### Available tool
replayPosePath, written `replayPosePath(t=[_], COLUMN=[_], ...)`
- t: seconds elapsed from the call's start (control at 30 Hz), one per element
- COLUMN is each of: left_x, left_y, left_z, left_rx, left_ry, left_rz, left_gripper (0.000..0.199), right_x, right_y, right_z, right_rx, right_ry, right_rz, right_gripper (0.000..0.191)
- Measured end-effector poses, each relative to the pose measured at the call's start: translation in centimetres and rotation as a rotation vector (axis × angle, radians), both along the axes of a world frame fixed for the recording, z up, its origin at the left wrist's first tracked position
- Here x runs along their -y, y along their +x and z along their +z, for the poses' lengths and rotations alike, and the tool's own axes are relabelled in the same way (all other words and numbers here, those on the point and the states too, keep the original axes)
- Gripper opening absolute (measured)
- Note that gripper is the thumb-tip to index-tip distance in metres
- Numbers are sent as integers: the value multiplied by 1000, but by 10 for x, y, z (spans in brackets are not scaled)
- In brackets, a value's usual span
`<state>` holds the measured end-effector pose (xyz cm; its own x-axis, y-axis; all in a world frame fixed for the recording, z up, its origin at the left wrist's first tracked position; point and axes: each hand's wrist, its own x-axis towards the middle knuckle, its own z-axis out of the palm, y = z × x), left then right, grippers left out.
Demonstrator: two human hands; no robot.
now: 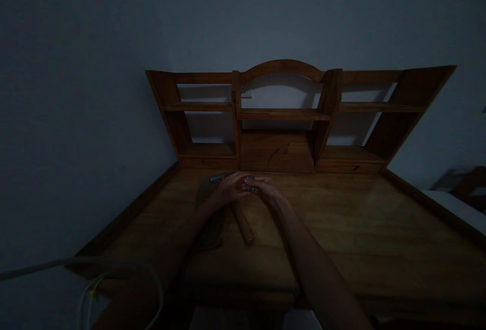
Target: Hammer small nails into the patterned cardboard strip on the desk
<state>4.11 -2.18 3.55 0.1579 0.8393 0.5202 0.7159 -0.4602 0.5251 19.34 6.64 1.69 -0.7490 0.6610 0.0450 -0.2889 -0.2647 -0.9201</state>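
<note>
Over the wooden desk, my left hand (231, 188) and my right hand (264, 187) meet at a small dark metallic piece with a ridged surface (249, 183). Fingers of both hands close on it from either side. Below them lies a hammer-like tool, its wooden handle (243, 224) slanting towards me and its metal head (216, 178) showing left of my left hand. A dark cloth or bag (208, 236) lies under my left forearm. The light is dim, so the piece's exact shape is unclear.
A wooden shelf unit (281, 114) stands along the desk's (341, 218) back edge. Raised wooden rims run down both sides. A pale cable (114, 260) loops at the lower left. A white surface (455, 208) and a dark chair-like object are at the far right.
</note>
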Motion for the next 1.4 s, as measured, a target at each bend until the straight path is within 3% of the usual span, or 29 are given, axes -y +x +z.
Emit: replayPosePath(t=[0.6,1.13,1.4], left_x=[0,-3,0], left_y=[-2,-4,-1], left_z=[-2,-10,-4], left_rx=[-114,-161,-147], left_ry=[152,179,151], left_rz=[-23,58,13], left_gripper=[50,53,53], right_x=[-1,-4,-4], right_y=[1,-3,-1], right_z=[-2,-8,-7], right_rx=[-21,-25,-18], right_ry=[-4,9,33], right_rz=[64,76,86], right_gripper=[30,29,29])
